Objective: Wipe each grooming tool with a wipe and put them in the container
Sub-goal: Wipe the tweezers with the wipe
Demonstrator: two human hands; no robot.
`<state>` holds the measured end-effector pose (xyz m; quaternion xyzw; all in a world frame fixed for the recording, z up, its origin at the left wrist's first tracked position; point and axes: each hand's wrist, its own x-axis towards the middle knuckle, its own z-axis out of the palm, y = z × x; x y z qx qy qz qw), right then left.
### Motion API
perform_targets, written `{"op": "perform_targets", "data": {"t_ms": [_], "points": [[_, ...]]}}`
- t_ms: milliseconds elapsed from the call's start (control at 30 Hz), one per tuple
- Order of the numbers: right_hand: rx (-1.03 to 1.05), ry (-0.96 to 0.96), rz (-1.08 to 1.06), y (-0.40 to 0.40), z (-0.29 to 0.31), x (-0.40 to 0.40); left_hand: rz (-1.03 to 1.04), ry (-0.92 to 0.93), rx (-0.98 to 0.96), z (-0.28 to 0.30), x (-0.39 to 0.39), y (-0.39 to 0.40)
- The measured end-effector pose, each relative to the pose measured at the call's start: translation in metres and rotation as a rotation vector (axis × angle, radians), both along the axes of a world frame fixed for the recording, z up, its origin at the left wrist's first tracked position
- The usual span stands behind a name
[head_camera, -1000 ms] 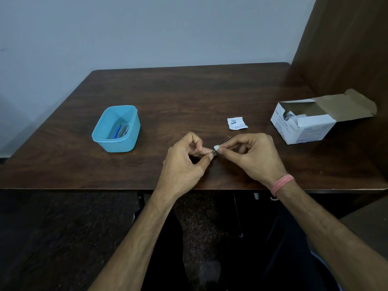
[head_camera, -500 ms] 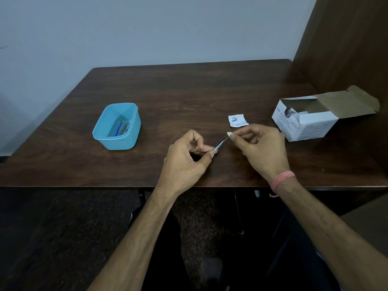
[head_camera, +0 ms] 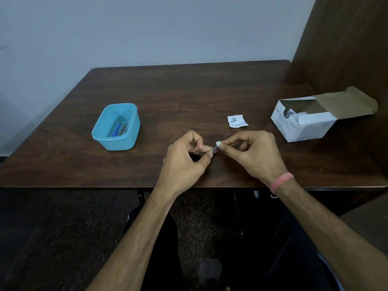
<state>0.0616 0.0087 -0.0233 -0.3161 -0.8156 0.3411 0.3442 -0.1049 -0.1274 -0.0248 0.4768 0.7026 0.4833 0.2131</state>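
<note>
- Left hand [head_camera: 184, 158] is pinching the near end of the tool [head_camera: 220, 141] between thumb and fingertip, other fingers curled in. The tool sticks out from that pinch up and to the right, over the table [head_camera: 189, 91], not lying on it.
- Right hand [head_camera: 256, 154] is pinching a small white wipe [head_camera: 218, 144] around the shaft, just past the left-hand pinch, so most of the far part pokes out beyond it.
- How I'd do this step: keep the left pinch firm and steady, and slide the wipe outward along the shaft toward the far tip in one go, with light, even squeeze. Too hard and a thin tool like this will probably flex or slip out of the pinch.
- The bit under the left fingers won't get cleaned, so I'd regrip further out and do the handle end too.
- Looks: thin, dark, straight, metallic-ish, slim like tweezers or a small file. Too small here to say which, honestly.
- The tub [head_camera: 117, 127] sits well off to the left of the grip, open on top, with a blue item and something greyish already lying in it. So I'd guess this is well along.
- An opened sachet [head_camera: 236, 121] lies just beyond the right hand, and the open box [head_camera: 304, 122] is further out to the right.
</note>
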Motion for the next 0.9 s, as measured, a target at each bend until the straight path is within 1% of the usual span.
{"op": "perform_targets", "data": {"t_ms": [100,267,433,600,900], "points": [[0.021,-0.020,0.051,-0.0007,-0.0010,-0.0004,-0.012,-0.002,0.010,-0.0003,-0.0008,0.0005],[0.062,-0.025,0.021,0.0011,-0.0052,-0.0029,-0.012,-0.008,0.006,-0.0018,-0.0020,0.0004],[0.155,-0.082,0.134,0.0008,-0.0072,-0.0053,-0.027,-0.007,0.008,-0.0062,-0.0052,0.0020],[0.193,-0.110,0.176,0.0010,-0.0088,-0.0048,-0.064,-0.003,-0.025,-0.0071,-0.0080,0.0007],[0.204,-0.059,0.111,-0.0019,-0.0080,-0.0046,-0.022,0.001,-0.066,-0.0079,-0.0093,0.0044]]}}
